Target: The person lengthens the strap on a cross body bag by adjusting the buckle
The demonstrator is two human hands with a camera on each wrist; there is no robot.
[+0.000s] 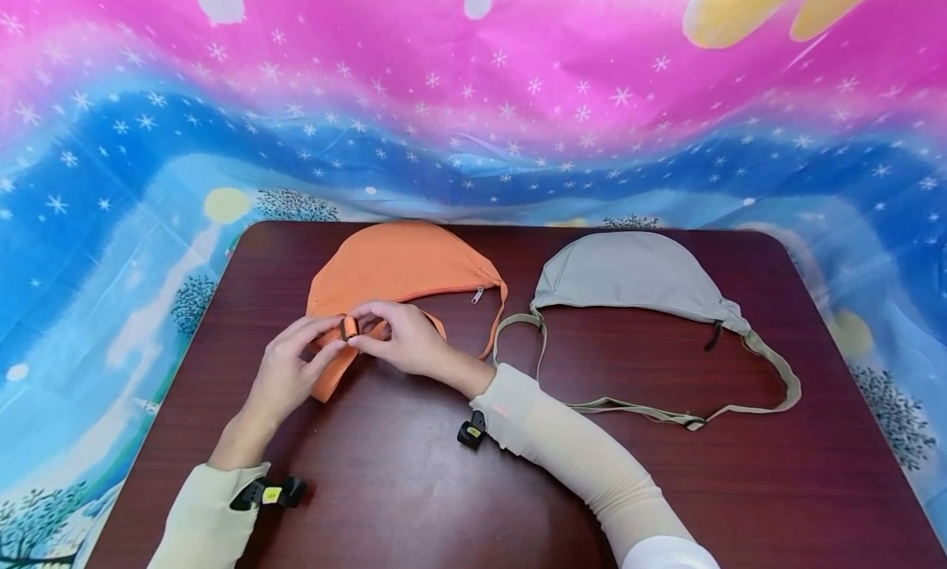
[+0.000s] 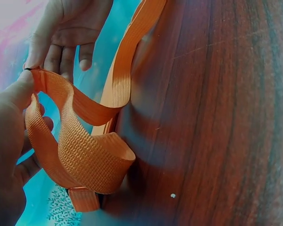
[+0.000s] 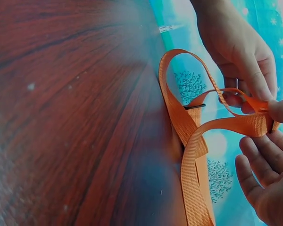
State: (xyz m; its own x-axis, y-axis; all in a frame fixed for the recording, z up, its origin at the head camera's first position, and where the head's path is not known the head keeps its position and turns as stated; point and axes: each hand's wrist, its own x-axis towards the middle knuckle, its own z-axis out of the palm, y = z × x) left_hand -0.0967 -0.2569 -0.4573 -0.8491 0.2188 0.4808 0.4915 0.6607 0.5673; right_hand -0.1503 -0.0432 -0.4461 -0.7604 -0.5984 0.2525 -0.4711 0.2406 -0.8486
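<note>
Behind the table (image 1: 399, 487), a printed cloth (image 1: 444, 133) covers the wall, pink above and blue below, scattered with white snowflakes. The tabletop is dark reddish wood with rounded far corners, and light glints off its near part. Toward the far edge, left of centre from the person's side, lies the orange bag (image 1: 392, 265), its zipper pull (image 1: 478, 294) hanging at the right; the grey bag (image 1: 629, 273) lies well apart on the right, its strap (image 1: 629, 406) looped nearer the person.

Both forearms reach in from the near side, the right one slanting across to the left. The left hand (image 1: 292, 363) and right hand (image 1: 407, 339) meet at the orange bag's near edge, each pinching between thumb and fingers a small dark buckle (image 1: 349, 329) threaded with orange strap (image 2: 92, 150). Below their grip, the webbing hangs in loose, twisted loops.
</note>
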